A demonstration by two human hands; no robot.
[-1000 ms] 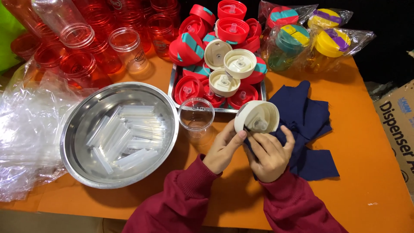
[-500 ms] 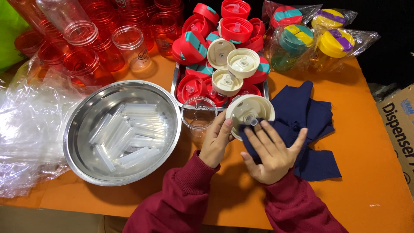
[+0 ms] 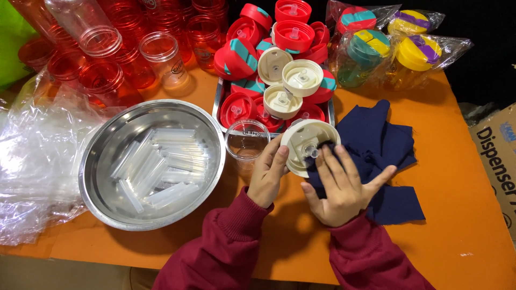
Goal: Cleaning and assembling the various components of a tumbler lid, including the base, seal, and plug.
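Note:
My left hand (image 3: 269,174) grips a cream bottle lid (image 3: 301,140) by its left rim, the lid's hollow inside tilted toward me. My right hand (image 3: 338,185) presses a dark blue cloth (image 3: 387,156) into that lid with its fingers spread, the cloth wrapped around the fingertips. The rest of the cloth lies bunched on the orange table (image 3: 462,215) to the right. Just left of the lid stands a small clear cup (image 3: 246,144).
A steel bowl (image 3: 102,156) holding several clear plastic straws sits at left. A metal tray (image 3: 221,102) piled with red and cream lids is behind the hands. Red and clear jars (image 3: 113,59), bagged coloured lids (image 3: 398,45), crumpled plastic bags (image 3: 32,156) and a cardboard box (image 3: 497,161) ring the table.
The lid has turned from edge-up to facing me, and my right hand has pushed the cloth inside it, fingers now spread over the rim.

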